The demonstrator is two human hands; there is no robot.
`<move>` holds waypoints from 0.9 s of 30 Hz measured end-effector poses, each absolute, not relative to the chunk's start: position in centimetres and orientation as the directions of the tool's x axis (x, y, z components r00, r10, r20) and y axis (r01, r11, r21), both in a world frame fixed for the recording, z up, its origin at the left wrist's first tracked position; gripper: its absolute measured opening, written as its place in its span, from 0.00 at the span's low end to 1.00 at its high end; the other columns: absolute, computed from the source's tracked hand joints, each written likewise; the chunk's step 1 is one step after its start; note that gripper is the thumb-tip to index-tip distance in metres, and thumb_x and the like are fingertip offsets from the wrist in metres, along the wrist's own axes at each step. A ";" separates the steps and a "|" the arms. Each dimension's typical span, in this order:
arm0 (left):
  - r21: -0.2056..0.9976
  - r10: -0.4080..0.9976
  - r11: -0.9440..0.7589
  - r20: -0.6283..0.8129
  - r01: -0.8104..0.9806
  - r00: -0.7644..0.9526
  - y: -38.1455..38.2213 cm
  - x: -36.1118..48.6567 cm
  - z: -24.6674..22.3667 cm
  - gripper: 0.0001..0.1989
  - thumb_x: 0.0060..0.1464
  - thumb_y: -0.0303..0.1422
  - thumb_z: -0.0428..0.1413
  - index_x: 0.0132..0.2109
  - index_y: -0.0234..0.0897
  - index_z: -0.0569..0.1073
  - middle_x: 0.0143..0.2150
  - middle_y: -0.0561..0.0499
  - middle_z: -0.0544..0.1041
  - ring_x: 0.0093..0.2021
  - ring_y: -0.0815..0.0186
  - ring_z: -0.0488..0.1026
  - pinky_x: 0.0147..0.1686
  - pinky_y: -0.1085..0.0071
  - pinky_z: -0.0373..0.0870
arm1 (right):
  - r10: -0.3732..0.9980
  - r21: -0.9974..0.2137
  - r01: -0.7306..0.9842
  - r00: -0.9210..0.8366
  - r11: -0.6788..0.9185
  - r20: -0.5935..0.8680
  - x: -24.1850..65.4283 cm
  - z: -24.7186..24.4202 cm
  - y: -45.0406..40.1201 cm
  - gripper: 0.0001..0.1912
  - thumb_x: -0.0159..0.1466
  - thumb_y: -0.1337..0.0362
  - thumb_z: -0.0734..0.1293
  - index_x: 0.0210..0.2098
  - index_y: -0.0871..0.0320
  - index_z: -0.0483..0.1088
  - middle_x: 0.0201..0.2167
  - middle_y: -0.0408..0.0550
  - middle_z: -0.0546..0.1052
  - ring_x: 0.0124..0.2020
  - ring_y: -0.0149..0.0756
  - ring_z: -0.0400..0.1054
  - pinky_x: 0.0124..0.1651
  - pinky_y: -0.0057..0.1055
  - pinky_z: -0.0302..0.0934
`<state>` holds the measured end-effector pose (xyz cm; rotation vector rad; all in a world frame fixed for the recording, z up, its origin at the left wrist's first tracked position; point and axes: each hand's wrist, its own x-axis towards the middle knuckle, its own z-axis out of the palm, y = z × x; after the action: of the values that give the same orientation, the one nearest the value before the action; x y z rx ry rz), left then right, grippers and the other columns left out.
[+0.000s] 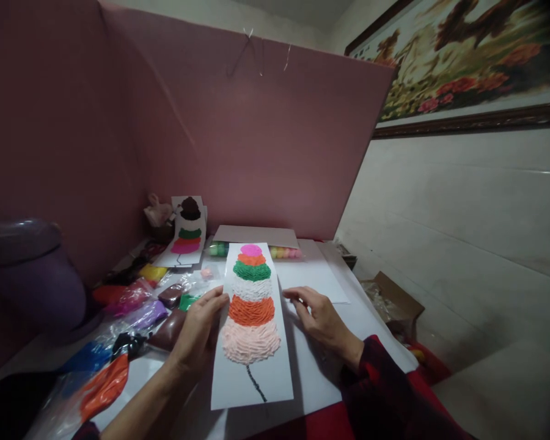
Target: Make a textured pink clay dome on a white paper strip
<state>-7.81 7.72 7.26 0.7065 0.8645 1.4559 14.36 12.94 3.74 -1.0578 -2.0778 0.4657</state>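
Observation:
A tall white card (pixel 275 382) bears textured clay layers in pink, orange, green, white, orange and pale pink, with a dark line below. It is tilted up above the table. My left hand (pixel 200 327) grips its left edge between thumb and fingers. Beside the right edge is my right hand (pixel 318 318), its thumb and fingers apart, apparently holding nothing.
Bags of coloured clay (pixel 104 385) crowd the left of the white table (pixel 316 366). Another decorated card (pixel 190 235) leans at the back left. A purple bucket (pixel 32 287) stands far left. White sheets (pixel 316 278) lie behind, and an open cardboard box (pixel 396 299) is at right.

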 end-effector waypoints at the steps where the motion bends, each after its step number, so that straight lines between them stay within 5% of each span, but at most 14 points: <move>1: 0.843 0.996 0.025 -0.068 -0.538 -0.059 7.6 -7.7 7.4 0.09 0.38 0.26 0.60 0.33 0.38 0.76 0.29 0.52 0.80 0.32 0.65 0.77 0.28 0.77 0.71 | 0.863 -0.769 0.408 -0.344 0.492 0.369 14.0 3.8 12.6 0.13 0.67 0.63 0.57 0.47 0.60 0.67 0.37 0.53 0.75 0.34 0.36 0.69 0.35 0.34 0.65; 3: 0.848 0.994 0.034 -0.083 -0.528 -0.070 7.5 -7.6 7.6 0.09 0.38 0.26 0.61 0.32 0.37 0.76 0.30 0.51 0.80 0.33 0.63 0.78 0.29 0.76 0.72 | 0.897 -0.944 0.163 -0.392 0.285 0.203 13.2 4.0 12.0 0.20 0.68 0.52 0.55 0.47 0.61 0.66 0.33 0.50 0.74 0.26 0.32 0.68 0.25 0.28 0.62; 7: 0.863 0.991 0.059 -0.112 -0.502 -0.076 7.6 -7.3 7.2 0.11 0.39 0.28 0.62 0.35 0.37 0.77 0.30 0.51 0.80 0.35 0.64 0.78 0.32 0.76 0.72 | 0.893 -0.990 -0.060 -0.428 0.127 0.141 12.2 4.1 11.1 0.24 0.63 0.43 0.59 0.42 0.60 0.66 0.25 0.42 0.71 0.17 0.25 0.60 0.20 0.23 0.57; 14: 0.875 0.994 0.082 -0.105 -0.478 -0.022 7.5 -6.7 6.7 0.10 0.43 0.31 0.62 0.37 0.36 0.75 0.21 0.56 0.74 0.21 0.71 0.72 0.23 0.79 0.67 | 0.924 -0.989 -0.092 -0.357 0.112 0.138 12.2 3.6 11.1 0.20 0.60 0.51 0.67 0.44 0.57 0.63 0.15 0.31 0.60 0.12 0.22 0.53 0.16 0.21 0.51; 18: 0.897 0.988 0.119 -0.148 -0.425 -0.037 7.9 -7.2 5.7 0.14 0.45 0.37 0.62 0.39 0.36 0.73 0.13 0.63 0.62 0.10 0.79 0.52 0.10 0.84 0.46 | 0.927 -0.988 -0.094 -0.344 0.124 0.149 12.2 3.6 11.1 0.20 0.59 0.51 0.67 0.44 0.57 0.62 0.14 0.30 0.56 0.12 0.22 0.47 0.16 0.21 0.46; 27: 0.920 0.991 0.084 -0.117 -0.383 -0.064 8.5 -7.1 4.8 0.15 0.40 0.40 0.65 0.32 0.37 0.71 0.12 0.64 0.59 0.08 0.81 0.45 0.10 0.81 0.36 | 0.902 -0.976 -0.052 -0.375 0.212 0.216 12.2 3.0 11.1 0.16 0.62 0.54 0.65 0.45 0.54 0.62 0.17 0.32 0.58 0.17 0.24 0.48 0.21 0.22 0.45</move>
<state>-7.13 8.49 4.80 0.8051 1.0237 1.3541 12.21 11.11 2.99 -0.8259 -1.5747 1.3147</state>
